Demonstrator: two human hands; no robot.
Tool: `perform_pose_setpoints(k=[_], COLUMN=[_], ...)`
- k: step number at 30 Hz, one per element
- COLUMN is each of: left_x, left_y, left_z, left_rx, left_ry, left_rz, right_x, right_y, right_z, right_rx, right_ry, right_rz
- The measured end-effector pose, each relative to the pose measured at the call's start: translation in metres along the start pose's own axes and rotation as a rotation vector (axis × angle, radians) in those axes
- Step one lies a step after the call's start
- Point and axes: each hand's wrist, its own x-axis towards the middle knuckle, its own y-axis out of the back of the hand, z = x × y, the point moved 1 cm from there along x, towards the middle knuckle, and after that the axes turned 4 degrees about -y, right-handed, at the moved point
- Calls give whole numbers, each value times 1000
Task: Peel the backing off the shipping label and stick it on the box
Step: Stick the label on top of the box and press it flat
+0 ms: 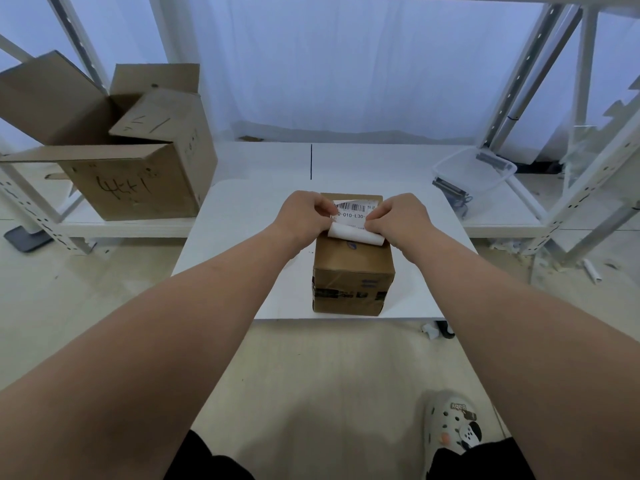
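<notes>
**Label meets box on a white bench**

White perforated steel shelving [588, 192] frames a smooth white bench [242, 237]. On the low shelf at left sits a large open carton [138, 178] of creased brown cardboard, flaps up and black scrawl on its side. At the bench's centre stands a small, squarish cardboard box [353, 271], banded with glossy clear tape. A clear plastic tub [474, 171] rests on the shelf at right.

Both hands are over the box top. The left hand [304, 211] pinches the left edge of the shipping label [351, 211] with curled fingers; the right hand [401, 216] pinches its right edge. The white backing [355, 235] curls loose along the near edge. Knuckles hide the fingertips and both ends of the barcode, and whether the label's far edge touches the cardboard cannot be made out.
</notes>
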Motion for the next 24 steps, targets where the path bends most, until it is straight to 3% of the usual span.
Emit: perform_pose_setpoints(k=[6, 18, 24], left_x=[1, 1, 0], left_y=[0, 2, 1], left_z=[0, 0, 1], left_rx=[7, -245, -189], left_ry=[23, 165, 147], left_rz=[-3, -18, -22], right_x=[0, 3, 2], right_y=[-1, -3, -3], right_z=[-1, -3, -2], right_rx=[3, 145, 55], right_ry=[-20, -141, -100], right_rz=[-5, -20, -9])
